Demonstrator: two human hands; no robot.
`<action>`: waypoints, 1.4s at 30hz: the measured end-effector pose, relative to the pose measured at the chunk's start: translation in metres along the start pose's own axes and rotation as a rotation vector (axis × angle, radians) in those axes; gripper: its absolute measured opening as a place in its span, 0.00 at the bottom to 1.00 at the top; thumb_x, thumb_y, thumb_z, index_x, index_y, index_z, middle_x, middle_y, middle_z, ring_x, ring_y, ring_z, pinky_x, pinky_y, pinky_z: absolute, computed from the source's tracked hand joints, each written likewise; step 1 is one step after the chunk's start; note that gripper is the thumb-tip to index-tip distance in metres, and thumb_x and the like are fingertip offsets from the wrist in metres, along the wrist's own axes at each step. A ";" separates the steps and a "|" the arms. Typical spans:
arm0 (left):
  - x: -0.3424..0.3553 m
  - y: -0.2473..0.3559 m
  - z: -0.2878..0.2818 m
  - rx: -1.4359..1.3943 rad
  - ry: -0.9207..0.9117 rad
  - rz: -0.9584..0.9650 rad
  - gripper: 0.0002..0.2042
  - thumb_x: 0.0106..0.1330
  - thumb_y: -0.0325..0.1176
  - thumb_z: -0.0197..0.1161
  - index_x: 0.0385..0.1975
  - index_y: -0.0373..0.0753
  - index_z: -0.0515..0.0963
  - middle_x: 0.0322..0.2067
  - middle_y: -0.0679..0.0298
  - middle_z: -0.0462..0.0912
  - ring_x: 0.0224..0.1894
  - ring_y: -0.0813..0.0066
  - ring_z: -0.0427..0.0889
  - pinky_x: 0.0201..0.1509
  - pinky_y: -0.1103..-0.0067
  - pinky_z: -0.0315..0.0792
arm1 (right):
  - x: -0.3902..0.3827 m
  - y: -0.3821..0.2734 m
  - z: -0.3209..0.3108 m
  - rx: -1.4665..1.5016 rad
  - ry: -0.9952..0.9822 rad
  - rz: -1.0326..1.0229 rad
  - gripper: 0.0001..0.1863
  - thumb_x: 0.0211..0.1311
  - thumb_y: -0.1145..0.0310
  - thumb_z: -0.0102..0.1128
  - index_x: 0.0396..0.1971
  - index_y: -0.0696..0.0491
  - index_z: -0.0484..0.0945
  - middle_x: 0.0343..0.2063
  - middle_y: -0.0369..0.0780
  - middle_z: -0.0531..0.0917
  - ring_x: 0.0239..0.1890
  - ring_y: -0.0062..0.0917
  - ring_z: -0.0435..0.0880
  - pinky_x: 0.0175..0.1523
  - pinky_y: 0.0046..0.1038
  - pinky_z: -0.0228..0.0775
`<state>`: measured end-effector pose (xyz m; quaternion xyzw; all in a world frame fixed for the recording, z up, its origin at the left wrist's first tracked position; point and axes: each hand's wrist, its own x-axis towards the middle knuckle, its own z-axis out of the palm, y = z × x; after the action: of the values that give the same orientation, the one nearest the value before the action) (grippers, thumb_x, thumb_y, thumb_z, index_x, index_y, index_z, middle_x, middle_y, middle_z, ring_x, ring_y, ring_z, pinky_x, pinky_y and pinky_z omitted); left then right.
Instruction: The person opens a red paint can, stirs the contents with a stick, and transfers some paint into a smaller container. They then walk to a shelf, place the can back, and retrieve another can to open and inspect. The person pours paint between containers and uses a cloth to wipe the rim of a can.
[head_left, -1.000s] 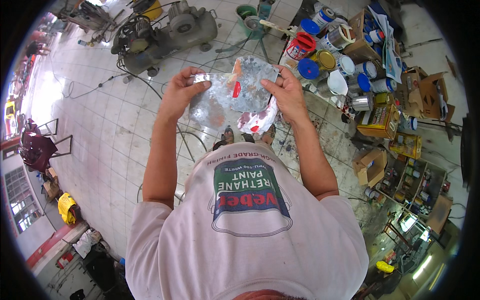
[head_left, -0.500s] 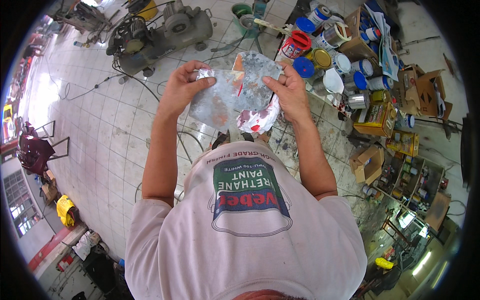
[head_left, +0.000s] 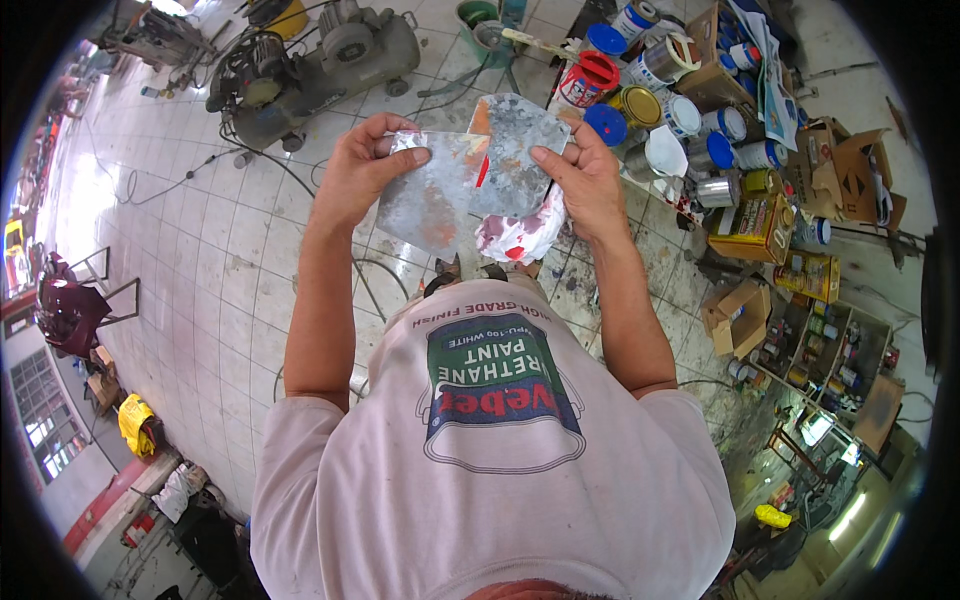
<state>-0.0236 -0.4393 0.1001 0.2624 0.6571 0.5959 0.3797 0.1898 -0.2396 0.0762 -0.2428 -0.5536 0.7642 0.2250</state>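
Observation:
My left hand (head_left: 362,172) pinches the left edge of a thin grey flat sheet (head_left: 425,205), thumb on top, fingers behind. My right hand (head_left: 588,188) grips another grey sheet (head_left: 518,150), mottled with dark and orange stains, by its right edge. The two sheets meet or overlap in front of my chest, where a short red streak (head_left: 483,171) shows. Below the right sheet's lower edge hangs a crumpled-looking white mass (head_left: 525,230) with purplish and red patches. Whether it is putty or a wrapping I cannot tell.
An air compressor (head_left: 320,75) stands on the tiled floor at the far left. Paint cans (head_left: 683,115), a red tub (head_left: 589,78) and cardboard boxes (head_left: 860,170) crowd the right side. Hoses (head_left: 290,165) trail across the tiles. A shelf of small cans (head_left: 830,360) stands farther right.
The right sheet and the white mass have shifted slightly to the right, and the sheet is a little higher. Both hands keep their holds.

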 end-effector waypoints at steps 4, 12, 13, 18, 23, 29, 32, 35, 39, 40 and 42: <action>0.001 -0.005 -0.023 -0.040 0.022 0.005 0.14 0.63 0.23 0.74 0.47 0.35 0.81 0.33 0.68 0.88 0.35 0.85 0.83 0.41 0.84 0.75 | -0.001 -0.001 0.001 0.027 0.023 -0.002 0.26 0.70 0.79 0.66 0.65 0.64 0.68 0.44 0.45 0.91 0.43 0.21 0.89 0.48 0.23 0.81; 0.000 0.006 0.000 -0.028 -0.002 0.014 0.14 0.63 0.22 0.74 0.47 0.35 0.82 0.34 0.68 0.89 0.35 0.85 0.84 0.39 0.84 0.76 | 0.000 -0.002 0.000 0.003 0.022 0.008 0.25 0.70 0.80 0.65 0.64 0.62 0.70 0.46 0.45 0.90 0.44 0.22 0.89 0.49 0.24 0.81; 0.001 0.005 0.003 -0.023 -0.007 0.010 0.14 0.63 0.22 0.74 0.47 0.36 0.82 0.34 0.68 0.89 0.35 0.85 0.84 0.39 0.84 0.76 | 0.000 -0.002 0.000 0.001 0.020 0.009 0.24 0.70 0.80 0.65 0.63 0.61 0.71 0.46 0.45 0.90 0.46 0.22 0.89 0.51 0.25 0.82; 0.004 -0.001 -0.006 -0.005 -0.006 0.006 0.13 0.63 0.22 0.74 0.47 0.36 0.82 0.34 0.69 0.88 0.35 0.86 0.84 0.40 0.85 0.76 | -0.001 -0.004 -0.002 0.040 0.025 -0.016 0.26 0.70 0.79 0.66 0.64 0.63 0.69 0.44 0.45 0.91 0.43 0.20 0.88 0.48 0.23 0.81; 0.002 0.001 -0.018 -0.075 0.014 0.013 0.14 0.63 0.22 0.74 0.47 0.35 0.82 0.33 0.69 0.88 0.35 0.86 0.83 0.41 0.85 0.75 | -0.004 -0.003 -0.007 0.016 0.052 -0.017 0.25 0.70 0.79 0.66 0.64 0.63 0.69 0.44 0.45 0.91 0.42 0.20 0.88 0.47 0.23 0.81; 0.008 0.011 0.012 -0.002 -0.034 0.012 0.13 0.63 0.22 0.74 0.46 0.34 0.81 0.33 0.68 0.87 0.35 0.85 0.83 0.41 0.84 0.75 | -0.007 -0.006 -0.004 0.016 0.072 0.001 0.25 0.70 0.79 0.65 0.63 0.63 0.69 0.44 0.44 0.91 0.42 0.19 0.88 0.45 0.22 0.80; 0.014 0.003 0.015 0.015 -0.055 0.006 0.13 0.63 0.23 0.74 0.46 0.34 0.81 0.33 0.68 0.87 0.35 0.84 0.83 0.41 0.84 0.74 | -0.010 -0.005 -0.007 0.046 0.061 -0.010 0.24 0.70 0.79 0.66 0.63 0.62 0.70 0.43 0.43 0.91 0.42 0.19 0.88 0.45 0.22 0.79; 0.022 -0.011 0.011 -0.002 -0.040 -0.020 0.14 0.63 0.24 0.74 0.46 0.34 0.81 0.34 0.67 0.87 0.35 0.84 0.82 0.41 0.84 0.74 | -0.020 0.002 -0.024 0.030 0.102 0.031 0.24 0.70 0.79 0.65 0.63 0.61 0.71 0.42 0.42 0.91 0.41 0.18 0.87 0.44 0.23 0.79; 0.046 -0.076 -0.007 -0.185 0.027 -0.142 0.10 0.70 0.25 0.69 0.48 0.36 0.80 0.37 0.67 0.86 0.38 0.81 0.84 0.43 0.80 0.77 | -0.036 0.008 -0.056 0.124 0.239 0.093 0.23 0.71 0.79 0.64 0.63 0.59 0.72 0.45 0.43 0.90 0.43 0.22 0.88 0.48 0.25 0.81; 0.050 -0.089 -0.001 -0.294 0.038 -0.191 0.09 0.72 0.26 0.68 0.48 0.37 0.80 0.38 0.68 0.86 0.39 0.80 0.84 0.44 0.80 0.78 | -0.041 0.013 -0.070 0.175 0.288 0.113 0.23 0.71 0.79 0.64 0.63 0.58 0.71 0.47 0.43 0.89 0.45 0.23 0.89 0.50 0.26 0.81; 0.050 -0.095 0.031 -0.434 0.050 -0.238 0.06 0.74 0.30 0.66 0.45 0.38 0.79 0.36 0.68 0.86 0.36 0.79 0.84 0.42 0.78 0.79 | -0.040 0.031 -0.099 0.259 0.443 0.043 0.19 0.72 0.76 0.64 0.60 0.57 0.74 0.49 0.41 0.88 0.47 0.24 0.88 0.53 0.29 0.81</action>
<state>-0.0170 -0.3956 -0.0022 0.0806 0.5494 0.6805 0.4781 0.2799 -0.2002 0.0251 -0.3852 -0.3831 0.7614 0.3537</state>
